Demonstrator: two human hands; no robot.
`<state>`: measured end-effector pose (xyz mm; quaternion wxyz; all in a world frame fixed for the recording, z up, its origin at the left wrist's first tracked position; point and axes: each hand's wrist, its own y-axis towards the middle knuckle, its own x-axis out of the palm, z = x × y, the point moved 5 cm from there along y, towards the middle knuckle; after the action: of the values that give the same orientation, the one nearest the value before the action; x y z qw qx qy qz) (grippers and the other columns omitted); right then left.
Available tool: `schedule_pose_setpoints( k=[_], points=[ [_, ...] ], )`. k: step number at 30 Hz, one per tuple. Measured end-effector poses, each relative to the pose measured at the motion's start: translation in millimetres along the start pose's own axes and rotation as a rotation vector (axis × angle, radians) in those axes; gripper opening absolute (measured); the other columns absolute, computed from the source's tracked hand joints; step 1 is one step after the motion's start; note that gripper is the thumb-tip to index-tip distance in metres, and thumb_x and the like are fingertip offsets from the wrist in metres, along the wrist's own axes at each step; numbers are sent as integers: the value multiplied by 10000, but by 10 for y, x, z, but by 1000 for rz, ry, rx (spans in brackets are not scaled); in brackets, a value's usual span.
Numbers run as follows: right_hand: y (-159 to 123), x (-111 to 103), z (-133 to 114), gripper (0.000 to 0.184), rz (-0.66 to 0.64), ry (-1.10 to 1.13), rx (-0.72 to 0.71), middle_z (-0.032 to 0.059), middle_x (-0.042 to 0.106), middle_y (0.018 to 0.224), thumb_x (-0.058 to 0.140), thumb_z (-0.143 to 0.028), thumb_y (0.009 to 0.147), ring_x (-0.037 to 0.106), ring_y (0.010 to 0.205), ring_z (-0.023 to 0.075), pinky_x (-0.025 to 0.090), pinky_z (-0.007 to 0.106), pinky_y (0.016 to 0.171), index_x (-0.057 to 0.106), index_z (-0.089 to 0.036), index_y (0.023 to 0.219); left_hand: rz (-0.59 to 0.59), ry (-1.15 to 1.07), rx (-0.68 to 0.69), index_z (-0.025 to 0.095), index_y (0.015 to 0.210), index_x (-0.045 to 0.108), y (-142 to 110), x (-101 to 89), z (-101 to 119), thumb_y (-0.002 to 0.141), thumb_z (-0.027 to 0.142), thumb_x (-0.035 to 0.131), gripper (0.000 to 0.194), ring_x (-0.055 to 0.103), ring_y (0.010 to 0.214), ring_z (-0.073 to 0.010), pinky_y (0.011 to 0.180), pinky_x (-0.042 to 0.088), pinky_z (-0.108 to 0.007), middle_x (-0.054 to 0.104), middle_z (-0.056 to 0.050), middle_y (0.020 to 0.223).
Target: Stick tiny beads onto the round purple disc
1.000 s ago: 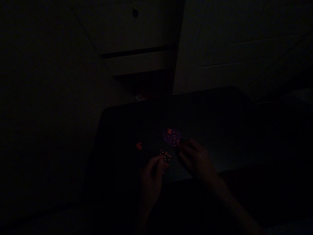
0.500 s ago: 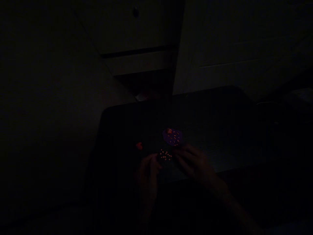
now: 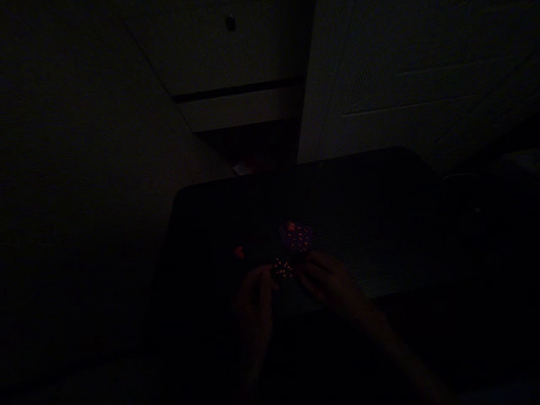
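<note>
Head view: on the dark, round-cornered worktop [image 3: 363, 208], a cluster of small, pale-orange pieces [image 3: 282, 271] is flanked by the left hand [image 3: 256, 301] and right hand [image 3: 329, 282]. Fingers are bent in each grip; whether anything is held cannot be told. Beyond, a flat, rounded, purple piece [image 3: 296, 237] is dotted with orange; a small red piece [image 3: 239, 252] is seen leftward.

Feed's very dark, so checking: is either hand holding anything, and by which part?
Too dark to tell whether the left hand or right hand, beside the small pale dots, holds anything.
</note>
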<state>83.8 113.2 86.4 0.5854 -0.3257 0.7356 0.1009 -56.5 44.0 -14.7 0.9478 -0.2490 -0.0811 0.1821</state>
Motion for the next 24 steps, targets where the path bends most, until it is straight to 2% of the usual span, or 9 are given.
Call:
schedule_pose_setpoints(
  k=[3, 7, 9, 24],
  points=[
    [-10, -57, 21, 145, 66, 50, 15, 83, 671, 1027, 557, -187, 1002, 652, 912, 170, 557, 303, 787, 684, -171, 1070, 0, -4, -4, 151, 1003, 719, -1, 3, -1, 966, 413, 557, 310, 576, 621, -122, 620, 482, -222, 653, -27, 729],
    [-22, -178, 153, 113, 246, 52, 161, 70, 657, 1000, 599, -181, 983, 649, 887, 156, 546, 290, 779, 687, -173, 1054, 1, -5, -9, 154, 1006, 721, 3, 3, -4, 966, 418, 558, 312, 580, 625, -120, 623, 482, -217, 656, -23, 726],
    [-14, -200, 209, 107, 283, 10, 219, 71, 652, 987, 603, -178, 979, 647, 881, 162, 542, 301, 779, 694, -170, 1036, -5, 2, -3, 155, 1004, 722, 7, 2, -3, 967, 415, 557, 310, 584, 635, -120, 636, 486, -219, 656, -24, 733],
    [35, -161, 220, 128, 267, -63, 234, 84, 659, 969, 581, -178, 990, 646, 853, 174, 536, 304, 749, 701, -156, 1028, -32, -32, 10, 147, 1010, 710, 5, -5, 26, 979, 393, 556, 292, 593, 632, -105, 615, 495, -193, 659, -25, 741]
  ],
)
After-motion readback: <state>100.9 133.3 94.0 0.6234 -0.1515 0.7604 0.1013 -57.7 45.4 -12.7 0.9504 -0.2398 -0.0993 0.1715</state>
